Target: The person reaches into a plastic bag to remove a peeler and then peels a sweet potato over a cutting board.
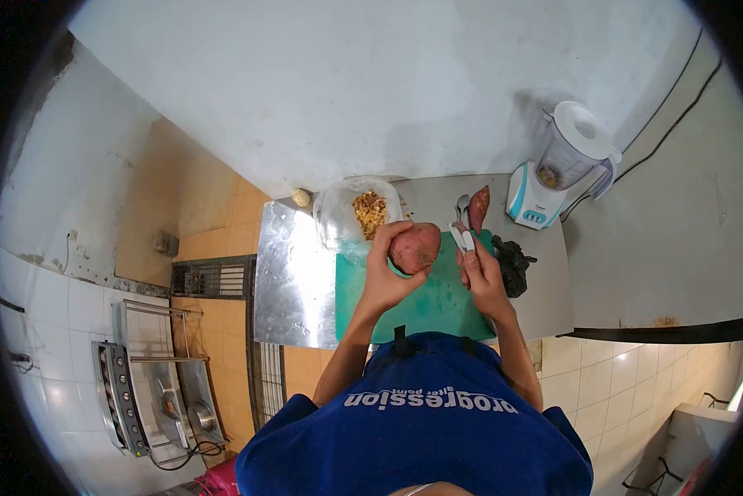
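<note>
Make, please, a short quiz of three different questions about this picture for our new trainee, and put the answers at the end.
1. Which hand holds the large, rounded, reddish tuber? A) left B) right
2. True or false: the tall, clear blender with a white lid stands to the right of the flat green cutting board.
3. What lies immediately to the right of the shiny metal spoon?

Key:
1. A: the left hand. The right hand holds a white-handled tool.
2. True.
3. A smaller, slim reddish tuber.
</note>
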Demonstrator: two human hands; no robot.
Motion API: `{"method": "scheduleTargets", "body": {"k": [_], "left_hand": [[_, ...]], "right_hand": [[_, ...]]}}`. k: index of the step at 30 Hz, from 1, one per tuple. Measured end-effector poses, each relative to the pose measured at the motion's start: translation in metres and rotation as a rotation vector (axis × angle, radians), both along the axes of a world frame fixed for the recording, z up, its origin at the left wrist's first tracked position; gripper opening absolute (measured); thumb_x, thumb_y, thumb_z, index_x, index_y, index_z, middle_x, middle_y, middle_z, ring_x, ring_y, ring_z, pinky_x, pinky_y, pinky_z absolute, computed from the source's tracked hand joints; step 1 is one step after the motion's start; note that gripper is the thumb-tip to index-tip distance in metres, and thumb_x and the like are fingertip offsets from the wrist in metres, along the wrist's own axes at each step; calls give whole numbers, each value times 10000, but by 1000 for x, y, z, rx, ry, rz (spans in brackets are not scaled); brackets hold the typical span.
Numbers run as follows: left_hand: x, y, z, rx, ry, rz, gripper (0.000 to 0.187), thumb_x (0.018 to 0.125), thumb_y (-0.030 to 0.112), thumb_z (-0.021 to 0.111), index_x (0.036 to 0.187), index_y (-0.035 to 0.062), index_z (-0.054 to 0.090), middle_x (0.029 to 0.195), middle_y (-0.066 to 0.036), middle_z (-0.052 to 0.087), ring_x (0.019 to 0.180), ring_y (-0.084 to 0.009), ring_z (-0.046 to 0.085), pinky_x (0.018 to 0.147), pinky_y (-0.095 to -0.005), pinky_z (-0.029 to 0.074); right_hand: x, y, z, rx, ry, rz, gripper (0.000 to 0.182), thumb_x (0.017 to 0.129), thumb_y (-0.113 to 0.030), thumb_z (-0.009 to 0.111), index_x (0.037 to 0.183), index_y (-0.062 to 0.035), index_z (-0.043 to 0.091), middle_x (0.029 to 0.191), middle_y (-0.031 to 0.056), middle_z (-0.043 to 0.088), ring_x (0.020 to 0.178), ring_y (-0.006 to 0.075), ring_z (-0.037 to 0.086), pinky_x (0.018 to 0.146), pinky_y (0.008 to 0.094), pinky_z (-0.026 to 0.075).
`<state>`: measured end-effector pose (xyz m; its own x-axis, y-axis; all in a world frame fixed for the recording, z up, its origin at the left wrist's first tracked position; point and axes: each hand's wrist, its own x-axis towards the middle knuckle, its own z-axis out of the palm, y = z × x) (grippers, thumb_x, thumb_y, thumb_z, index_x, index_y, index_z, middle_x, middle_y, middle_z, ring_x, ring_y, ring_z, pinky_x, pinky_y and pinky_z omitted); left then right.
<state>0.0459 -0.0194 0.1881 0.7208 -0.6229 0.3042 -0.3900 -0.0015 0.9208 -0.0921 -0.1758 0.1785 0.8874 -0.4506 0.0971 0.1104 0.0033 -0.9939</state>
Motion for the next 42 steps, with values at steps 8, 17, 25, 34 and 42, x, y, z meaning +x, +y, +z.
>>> {"method": "scheduleTargets", "body": {"k": [8, 17, 25, 34, 42], "left_hand": [[-5, -1, 16, 25, -400, 46, 687, 589, 44, 801, 1240, 67, 583, 1269, -158, 565, 1210, -355, 537, 1026, -436, 446], [-5, 0, 6, -48, -705, 113, 681, 571, 34, 835, 1191, 138, 573, 1291, -124, 573, 1218, -382, 513, 1000, -501, 438], [-5, 5, 2, -116, -817, 136, 647, 575, 40, 872, 1125, 159, 552, 1295, -119, 575, 1240, -408, 519, 998, -512, 472], [-2, 7, -2, -182, -790, 125, 677, 588, 43, 887, 1153, 142, 528, 1306, -137, 566, 1242, -417, 531, 1007, -516, 478], [-15, -8, -6, -397, 541, 70, 565, 805, 151, 776, 1287, 74, 493, 1315, -130, 562, 1229, -313, 566, 1019, -474, 489]], "right_hand": [[-1, 2, 1, -50, -11, 7, 491, 1067, -310, 455, 1507, -92, 439, 804, -34, 455, 645, 59, 403, 572, 228, 355], [-3, 12, 7, -13, 33, 62, 513, 1068, -328, 448, 1517, -81, 417, 798, -33, 453, 651, 65, 401, 587, 228, 364], [-4, 13, 8, 0, 23, 91, 531, 1068, -355, 446, 1523, -84, 406, 810, -31, 457, 662, 66, 389, 598, 222, 360], [-4, 12, 9, -4, 24, 87, 531, 1069, -368, 451, 1512, -78, 419, 841, -29, 460, 673, 62, 376, 594, 220, 346], [-5, 13, 8, 26, 17, 78, 527, 1069, -356, 450, 1514, -76, 417, 862, -20, 465, 688, 64, 391, 612, 218, 361]]}}
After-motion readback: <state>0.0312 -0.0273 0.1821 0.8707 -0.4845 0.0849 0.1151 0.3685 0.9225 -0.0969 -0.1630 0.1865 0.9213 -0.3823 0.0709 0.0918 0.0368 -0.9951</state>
